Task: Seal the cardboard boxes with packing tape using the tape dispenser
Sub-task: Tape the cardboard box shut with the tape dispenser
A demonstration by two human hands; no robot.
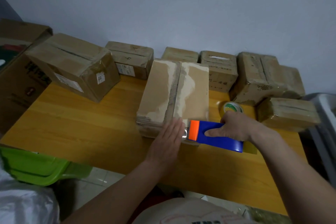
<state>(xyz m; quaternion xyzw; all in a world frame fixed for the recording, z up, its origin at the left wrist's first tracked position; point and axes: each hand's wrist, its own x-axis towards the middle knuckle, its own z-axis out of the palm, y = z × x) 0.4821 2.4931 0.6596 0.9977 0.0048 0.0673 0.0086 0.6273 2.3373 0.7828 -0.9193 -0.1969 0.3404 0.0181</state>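
A cardboard box (163, 94) with its two flaps closed along a torn centre seam lies in the middle of the wooden table (76, 125). My right hand (234, 127) grips the blue and orange tape dispenser (216, 135) at the box's near edge, its orange head against the seam end. My left hand (168, 142) lies flat with straight fingers, pressing the near edge of the box beside the dispenser's head. A spare roll of tape (233, 107) sits just behind my right hand.
Several taped cardboard boxes (72, 65) line the table's back edge along the wall, with more at the right (287, 113). A large carton (16, 78) stands at the left, a green plastic stool (36, 167) at the lower left, a metal surface (325, 107) at the right.
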